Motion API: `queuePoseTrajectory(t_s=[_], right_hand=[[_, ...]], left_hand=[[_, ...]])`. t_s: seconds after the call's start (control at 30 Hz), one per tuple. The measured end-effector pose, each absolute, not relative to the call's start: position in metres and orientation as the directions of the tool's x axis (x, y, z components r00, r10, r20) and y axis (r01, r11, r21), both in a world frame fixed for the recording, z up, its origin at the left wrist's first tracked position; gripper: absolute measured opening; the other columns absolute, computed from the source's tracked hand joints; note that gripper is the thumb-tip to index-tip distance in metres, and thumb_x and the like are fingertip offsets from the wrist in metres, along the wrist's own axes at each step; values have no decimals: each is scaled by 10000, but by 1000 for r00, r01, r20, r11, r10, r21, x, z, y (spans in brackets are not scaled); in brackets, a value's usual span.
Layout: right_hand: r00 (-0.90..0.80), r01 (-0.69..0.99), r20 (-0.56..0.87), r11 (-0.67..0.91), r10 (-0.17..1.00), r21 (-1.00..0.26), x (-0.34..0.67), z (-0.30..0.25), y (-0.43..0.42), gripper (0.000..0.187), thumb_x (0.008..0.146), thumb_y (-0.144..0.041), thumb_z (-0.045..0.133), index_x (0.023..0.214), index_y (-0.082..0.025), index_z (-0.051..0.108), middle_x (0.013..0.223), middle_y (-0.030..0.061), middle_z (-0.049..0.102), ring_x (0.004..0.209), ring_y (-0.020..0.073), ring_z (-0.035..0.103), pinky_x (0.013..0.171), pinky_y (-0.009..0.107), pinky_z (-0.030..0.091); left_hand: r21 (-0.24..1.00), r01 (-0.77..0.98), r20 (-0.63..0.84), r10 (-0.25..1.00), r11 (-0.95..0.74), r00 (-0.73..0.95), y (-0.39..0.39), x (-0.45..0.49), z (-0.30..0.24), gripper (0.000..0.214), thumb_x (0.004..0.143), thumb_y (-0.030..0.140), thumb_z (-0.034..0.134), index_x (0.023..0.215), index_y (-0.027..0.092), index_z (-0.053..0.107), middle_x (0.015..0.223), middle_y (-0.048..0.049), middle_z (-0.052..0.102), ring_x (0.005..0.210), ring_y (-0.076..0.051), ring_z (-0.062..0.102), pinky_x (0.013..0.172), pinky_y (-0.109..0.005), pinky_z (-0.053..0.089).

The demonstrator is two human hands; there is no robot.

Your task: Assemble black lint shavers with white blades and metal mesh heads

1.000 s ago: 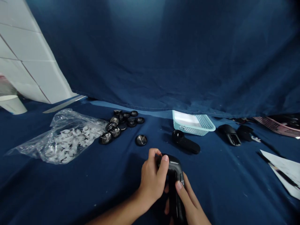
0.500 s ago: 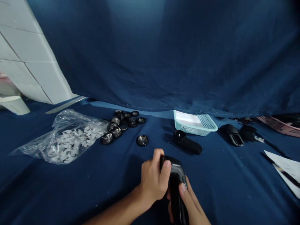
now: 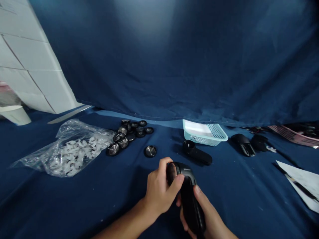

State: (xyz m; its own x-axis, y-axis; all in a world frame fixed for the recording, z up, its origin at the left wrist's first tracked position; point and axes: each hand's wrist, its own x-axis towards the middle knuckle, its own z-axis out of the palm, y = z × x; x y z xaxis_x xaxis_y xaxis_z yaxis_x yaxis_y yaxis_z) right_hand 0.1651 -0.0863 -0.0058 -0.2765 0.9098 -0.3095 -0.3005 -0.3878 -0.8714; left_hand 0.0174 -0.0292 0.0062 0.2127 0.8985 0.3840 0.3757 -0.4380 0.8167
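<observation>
Both my hands hold one black handheld device (image 3: 190,202), shaped like a small shaver body, low in the middle of the view. My left hand (image 3: 160,191) is closed around its round head end, thumb on top. My right hand (image 3: 209,219) wraps the handle from below, thumb along its side. A loose round metal-mesh cap (image 3: 150,151) lies on the blue cloth just beyond my left hand. A second black device (image 3: 197,153) lies flat behind the one I hold.
A pile of several round mesh caps (image 3: 127,134) sits left of centre. Beside it lies a clear bag of white parts (image 3: 69,151). A light blue basket (image 3: 204,132), more black bodies (image 3: 243,144), white paper (image 3: 302,182) and a paper cup (image 3: 15,114) lie around.
The device has tilted, its handle swinging right and toward me. My left thumb has slid further over the head end. My right hand has shifted down the handle.
</observation>
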Motion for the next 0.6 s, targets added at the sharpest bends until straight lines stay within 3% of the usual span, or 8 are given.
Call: queuePoseTrajectory(t_s=[0.1,0.3,0.6], right_hand=[[-372,-404,-355,-494,858,-770,171,-1,-79,724,894,-748,272,918,-113,619,489,43,603,322,87,453,343,176,332],[-400,-567,-385,-554,832,-609,180,1,-68,623,967,-600,307,854,-106,668,592,96,675,403,134,578,386,204,432],[-636,-467,-421,-757,647,-457,195,-6,-62,785,903,-731,276,870,-76,706,528,103,681,359,139,605,311,164,391]], left_hand=[[798,401,373,891,-450,258,-26,16,8,440,892,482,549,1222,206,452,759,-5,650,660,-178,634,542,-243,423],[769,425,386,877,-478,287,-19,15,6,589,815,527,669,1254,182,482,771,-20,661,674,-173,623,563,-239,448],[861,249,366,881,-443,300,-17,11,6,633,716,492,790,1226,199,555,625,67,448,563,-110,466,549,-218,400]])
